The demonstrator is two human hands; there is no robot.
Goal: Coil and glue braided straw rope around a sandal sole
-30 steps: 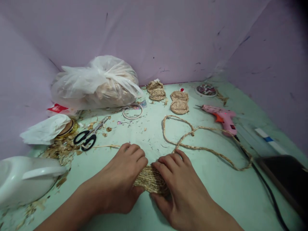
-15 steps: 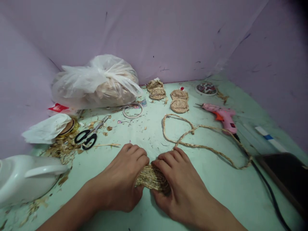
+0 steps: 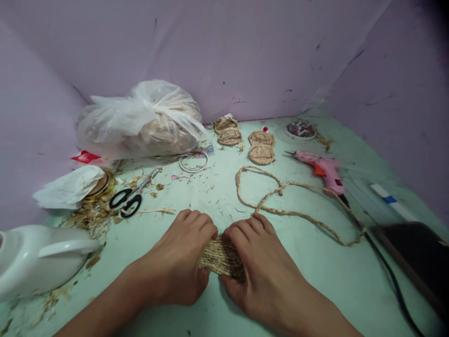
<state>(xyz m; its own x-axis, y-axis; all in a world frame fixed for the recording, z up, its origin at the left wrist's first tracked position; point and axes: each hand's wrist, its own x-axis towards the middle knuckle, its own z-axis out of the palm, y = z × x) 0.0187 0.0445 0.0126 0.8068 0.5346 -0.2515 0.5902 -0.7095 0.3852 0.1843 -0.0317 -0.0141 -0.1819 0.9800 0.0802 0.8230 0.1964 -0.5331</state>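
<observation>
A piece of coiled straw braid [image 3: 221, 258], tan and tightly ridged, is held low over the pale green table at the front centre. Wrapped round its left end is my left hand [image 3: 185, 255], thumb below and fingers on top. My right hand [image 3: 259, 262] grips the right end the same way. Much of the piece is hidden under both hands. From beside my right fingers a plaited straw cord [image 3: 305, 215] runs out in loose loops to the right.
Two figure-eight straw pieces [image 3: 261, 147] lie at the back. A pink glue gun [image 3: 324, 169] and a dark phone-like slab [image 3: 414, 262] are on the right. Black-handled scissors [image 3: 131, 199], a white jug [image 3: 45, 257], straw scraps and a tied plastic bag [image 3: 140, 121] occupy the left.
Both hands keep their hold on the straw piece. My right fingers have shifted very slightly; everything else looks the same.
</observation>
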